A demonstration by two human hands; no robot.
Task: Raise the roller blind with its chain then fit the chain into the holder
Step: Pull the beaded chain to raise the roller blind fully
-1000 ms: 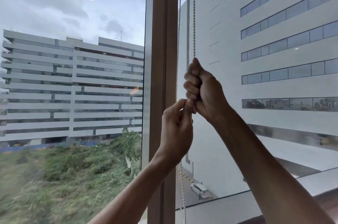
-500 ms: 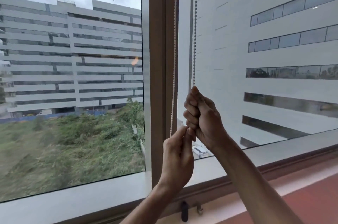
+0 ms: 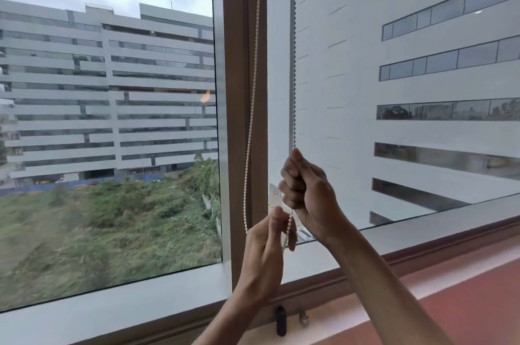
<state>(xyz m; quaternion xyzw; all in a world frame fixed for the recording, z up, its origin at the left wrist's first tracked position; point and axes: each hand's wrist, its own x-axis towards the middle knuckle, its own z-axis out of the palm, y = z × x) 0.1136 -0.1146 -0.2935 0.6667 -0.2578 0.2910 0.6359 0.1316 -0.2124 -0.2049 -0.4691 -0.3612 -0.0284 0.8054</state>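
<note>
Head view puts me in front of a window post (image 3: 243,119), brown and upright between two panes, and I use it as my landmark. A white bead chain (image 3: 293,63) hangs in two strands: one runs down across the face of the post, curving slightly, and the other drops straight just to the right of the post.

My right hand (image 3: 306,192) is to the right of the post at its lower part, fingers (image 3: 287,175) curled into a fist around the straight strand, which enters the fist at the top beside the thumb and comes out again underneath.

My left hand (image 3: 266,254) sits below the right one, in front of the foot of the post. Its thumb and fingers are pressed together, pinching the chain where the two strands meet at the bottom of the loop. A short beaded length shows between the two hands.

Below the post, on the lower window frame, I see a small dark holder (image 3: 280,320) with a small pale fitting (image 3: 303,318) just to its right. The chain is well above both, apart from them. A reddish sill (image 3: 464,294) runs along below the frame to the right of the post.
</note>
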